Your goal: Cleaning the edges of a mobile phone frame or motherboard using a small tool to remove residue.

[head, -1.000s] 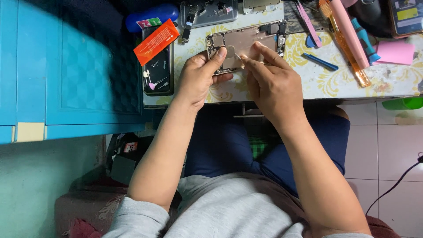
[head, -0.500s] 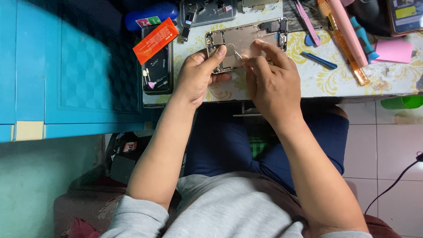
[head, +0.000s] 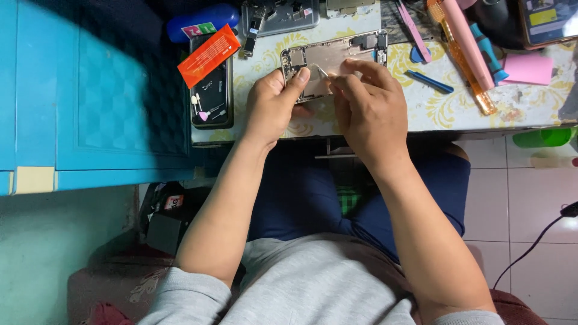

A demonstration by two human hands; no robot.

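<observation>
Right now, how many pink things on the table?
3. A pink sticky pad at the far right, a long pink tool just left of it, and pink tweezers near the top edge. More may be hidden.

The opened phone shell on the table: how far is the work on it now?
Done: the phone shell lies open, parts removed. In hand: the left hand steadies it while the right hand works a thin tool inside. Left: a removed part lies apart, nothing reassembled.
</observation>
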